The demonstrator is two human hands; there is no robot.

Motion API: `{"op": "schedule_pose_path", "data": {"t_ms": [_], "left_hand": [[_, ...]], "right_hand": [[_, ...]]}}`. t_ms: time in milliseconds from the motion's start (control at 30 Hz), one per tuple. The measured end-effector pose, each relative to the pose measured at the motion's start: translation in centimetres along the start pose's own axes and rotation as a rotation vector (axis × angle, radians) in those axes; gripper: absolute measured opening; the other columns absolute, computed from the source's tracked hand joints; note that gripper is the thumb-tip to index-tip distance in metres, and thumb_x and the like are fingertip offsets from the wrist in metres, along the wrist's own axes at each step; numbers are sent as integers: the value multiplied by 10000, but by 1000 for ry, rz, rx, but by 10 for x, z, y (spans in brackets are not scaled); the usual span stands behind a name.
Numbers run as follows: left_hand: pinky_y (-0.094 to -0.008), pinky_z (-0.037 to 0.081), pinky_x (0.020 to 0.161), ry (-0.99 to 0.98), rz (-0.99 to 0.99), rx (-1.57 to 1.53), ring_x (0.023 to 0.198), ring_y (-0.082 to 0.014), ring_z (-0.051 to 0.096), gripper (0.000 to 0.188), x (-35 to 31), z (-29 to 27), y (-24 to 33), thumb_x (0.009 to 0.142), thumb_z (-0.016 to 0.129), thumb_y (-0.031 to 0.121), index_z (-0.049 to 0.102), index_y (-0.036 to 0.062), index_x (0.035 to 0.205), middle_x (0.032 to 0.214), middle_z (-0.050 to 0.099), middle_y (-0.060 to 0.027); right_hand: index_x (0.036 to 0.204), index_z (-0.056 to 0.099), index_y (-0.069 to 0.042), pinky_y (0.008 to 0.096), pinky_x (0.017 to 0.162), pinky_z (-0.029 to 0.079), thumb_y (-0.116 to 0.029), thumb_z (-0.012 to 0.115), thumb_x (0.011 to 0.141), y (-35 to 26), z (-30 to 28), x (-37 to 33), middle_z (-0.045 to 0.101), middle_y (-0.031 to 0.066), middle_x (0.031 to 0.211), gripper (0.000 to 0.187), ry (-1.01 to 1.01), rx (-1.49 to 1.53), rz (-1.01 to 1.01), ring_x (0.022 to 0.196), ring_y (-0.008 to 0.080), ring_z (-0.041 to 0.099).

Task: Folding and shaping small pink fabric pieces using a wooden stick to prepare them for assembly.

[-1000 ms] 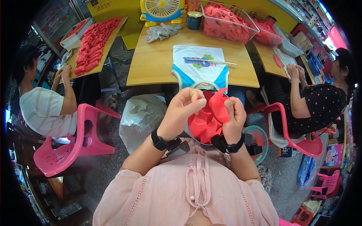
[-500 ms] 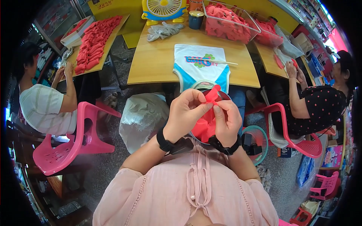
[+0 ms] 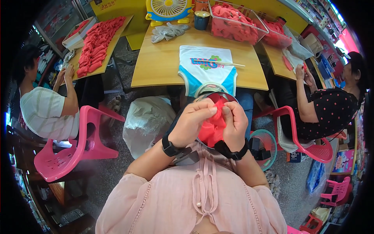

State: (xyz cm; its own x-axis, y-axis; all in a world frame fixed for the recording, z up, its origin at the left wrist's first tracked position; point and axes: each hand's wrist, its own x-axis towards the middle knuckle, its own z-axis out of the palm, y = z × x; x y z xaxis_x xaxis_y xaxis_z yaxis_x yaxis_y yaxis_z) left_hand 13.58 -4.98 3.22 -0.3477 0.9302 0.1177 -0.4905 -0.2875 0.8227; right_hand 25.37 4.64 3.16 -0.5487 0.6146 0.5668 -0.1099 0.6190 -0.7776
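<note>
My left hand (image 3: 191,121) and my right hand (image 3: 235,125) pinch a small piece of red cloth (image 3: 219,106) between thumbs and fingers, close together above my lap. Right below it, more red cloth (image 3: 210,132) lies in a round basin on my lap, its rim partly hidden by my hands. Just beyond the basin, a white and blue garment (image 3: 208,80) hangs over the table's near edge. Across it lies a thin pale stick (image 3: 233,64). Each wrist wears a black band.
On the wooden table (image 3: 156,66) are a grey bundle (image 3: 169,32), a blue-yellow fan (image 3: 167,9), a dark cup (image 3: 201,20) and a clear bin (image 3: 260,29) of red pieces. Co-workers sit left and right on pink chairs (image 3: 85,132). A white sack (image 3: 146,121) and teal basket (image 3: 269,144) flank me.
The red piece's upper end, which stuck up above my fingers, is now lower and bunched between them. My left fingers have curled in. The co-worker's hands at right have shifted slightly.
</note>
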Motion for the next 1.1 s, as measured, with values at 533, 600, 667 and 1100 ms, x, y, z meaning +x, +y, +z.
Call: {"op": "schedule_pose_path", "data": {"t_ms": [533, 600, 667, 1100], "left_hand": [[-217, 413, 714, 6, -94, 345, 781, -61, 518, 188, 1, -6, -1, 876, 708, 205, 606, 51, 847, 854, 577, 19], [-235, 407, 686, -27, -67, 354, 759, -84, 507, 238, 4, -9, 3, 832, 758, 218, 605, 38, 805, 856, 587, 5], [-253, 414, 651, -7, 162, 614, 734, -107, 504, 194, 6, -12, 11, 794, 747, 120, 579, 22, 776, 833, 577, -21], [-182, 363, 510, 220, 154, 133, 570, -46, 466, 167, -12, 4, 5, 903, 609, 4, 655, 16, 1063, 867, 632, -15]], "right_hand": [[939, 643, 7, 254, 677, 470, -21, 668, 839, 6, -15, 4, 629, 101, 885, 107, -130, 39, -133, 762, 181, 599], [915, 629, 7, 250, 675, 458, -25, 666, 848, 10, -11, -2, 617, 94, 870, 83, -103, 202, 22, 752, 171, 583], [892, 616, 7, 246, 672, 446, -29, 664, 856, 6, -7, -6, 604, 88, 854, 69, -78, 365, 180, 742, 162, 566], [958, 532, -39, 190, 581, 368, -149, 504, 1007, -15, 0, -11, 513, -18, 770, 124, 16, 600, 320, 649, 46, 452]]}}
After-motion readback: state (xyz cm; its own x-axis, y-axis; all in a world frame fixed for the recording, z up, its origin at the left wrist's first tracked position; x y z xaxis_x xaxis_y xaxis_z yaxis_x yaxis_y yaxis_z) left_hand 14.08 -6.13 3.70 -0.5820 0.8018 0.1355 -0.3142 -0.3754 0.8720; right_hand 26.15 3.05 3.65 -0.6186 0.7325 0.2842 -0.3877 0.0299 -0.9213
